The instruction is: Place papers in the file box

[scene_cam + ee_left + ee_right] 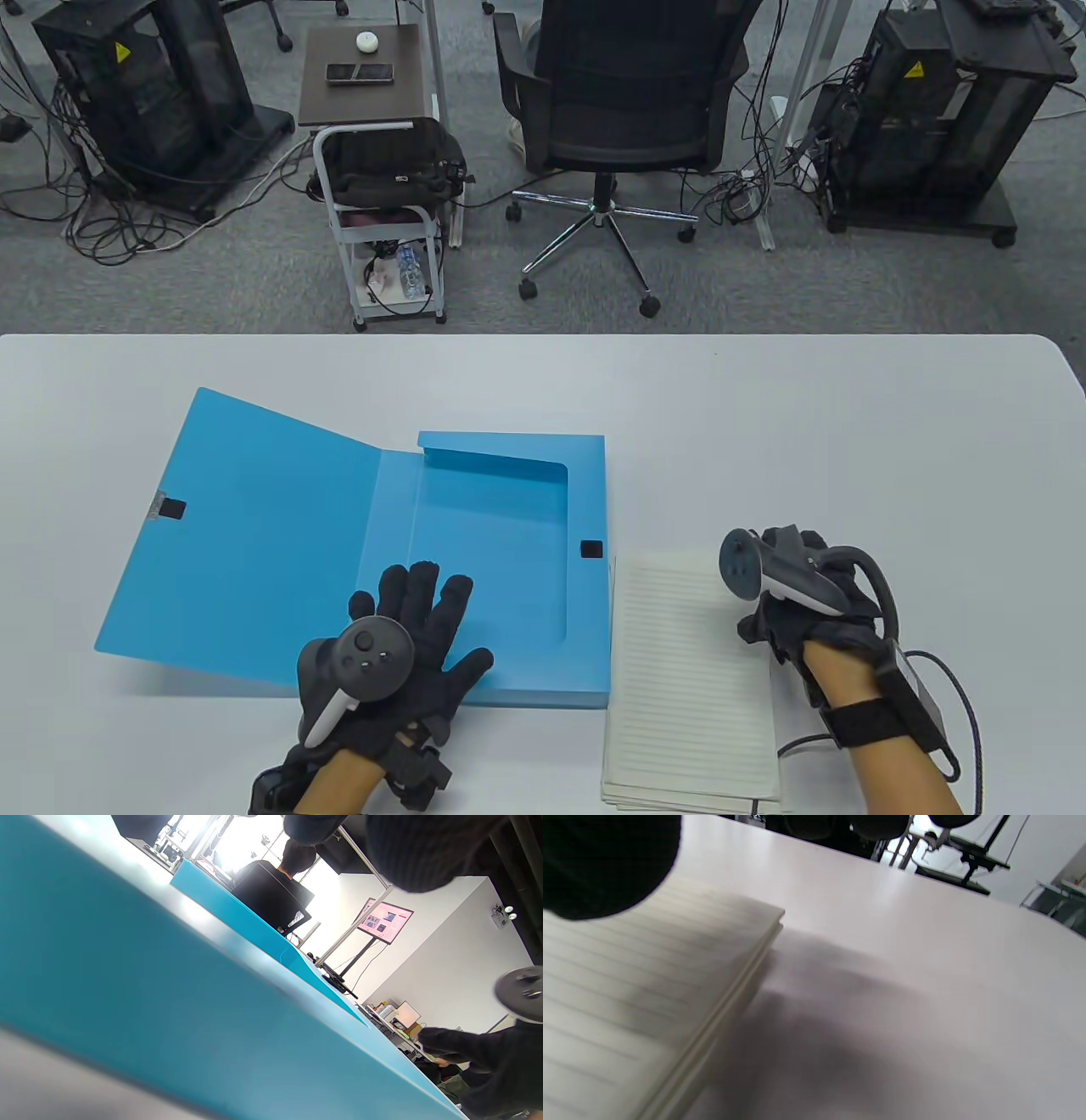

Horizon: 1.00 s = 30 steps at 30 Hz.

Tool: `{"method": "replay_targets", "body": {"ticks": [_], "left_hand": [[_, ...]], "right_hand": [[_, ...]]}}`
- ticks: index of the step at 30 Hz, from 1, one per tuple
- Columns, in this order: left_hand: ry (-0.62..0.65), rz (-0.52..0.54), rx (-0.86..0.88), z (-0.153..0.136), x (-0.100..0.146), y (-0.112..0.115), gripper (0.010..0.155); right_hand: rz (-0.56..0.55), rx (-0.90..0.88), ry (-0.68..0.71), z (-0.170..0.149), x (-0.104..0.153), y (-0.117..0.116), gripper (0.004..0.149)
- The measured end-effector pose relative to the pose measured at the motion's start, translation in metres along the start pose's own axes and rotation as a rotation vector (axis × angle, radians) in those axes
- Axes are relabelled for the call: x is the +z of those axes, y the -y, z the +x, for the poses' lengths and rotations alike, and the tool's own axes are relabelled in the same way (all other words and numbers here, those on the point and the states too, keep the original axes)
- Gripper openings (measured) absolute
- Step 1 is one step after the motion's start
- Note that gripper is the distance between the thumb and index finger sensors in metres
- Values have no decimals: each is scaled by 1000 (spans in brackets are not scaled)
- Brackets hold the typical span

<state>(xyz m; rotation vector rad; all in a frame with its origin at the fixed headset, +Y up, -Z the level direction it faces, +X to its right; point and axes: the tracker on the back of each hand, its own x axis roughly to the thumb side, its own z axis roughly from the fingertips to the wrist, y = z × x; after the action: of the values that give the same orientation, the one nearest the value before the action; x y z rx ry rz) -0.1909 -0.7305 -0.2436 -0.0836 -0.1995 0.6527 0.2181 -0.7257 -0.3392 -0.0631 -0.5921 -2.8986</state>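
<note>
Here the stack of lined papers (pixel 691 679) lay flat on the white table (pixel 848 424), just beside the right wall of the open blue file box (pixel 501 577), whose lid was folded out to its far side. The right hand (pixel 797 594) rested on the stack's edge away from the box, its grip impossible to judge, while the left hand (pixel 407 645) lay open, fingers spread, on the box's near wall. Lifting well probably meant pinching the whole stack, keeping it level and the box pinned.
</note>
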Motion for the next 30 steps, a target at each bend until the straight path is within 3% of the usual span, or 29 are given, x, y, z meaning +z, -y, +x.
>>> {"method": "replay_targets", "body": {"ticks": [1,10,18,21,27,30], "left_hand": [[-1,2,2,0,0,0,82],[-23,-20,36,-1,-2,4,82],[-14,-15,34,0,2,4,81],[-25,-4,33,-4,5,3,81],[-42,-16,43,-4,5,4,81],[-42,-24,46,-3,2,5,82]], "right_hand": [[65,-26,-3,-2,-10,-6,103],[240,-45,24,6,-48,-23,104],[206,-35,63,8,-63,-21,101],[197,57,70,15,-66,-17,99],[328,-7,55,11,-79,-21,95],[283,10,83,10,-77,-19,86]]}}
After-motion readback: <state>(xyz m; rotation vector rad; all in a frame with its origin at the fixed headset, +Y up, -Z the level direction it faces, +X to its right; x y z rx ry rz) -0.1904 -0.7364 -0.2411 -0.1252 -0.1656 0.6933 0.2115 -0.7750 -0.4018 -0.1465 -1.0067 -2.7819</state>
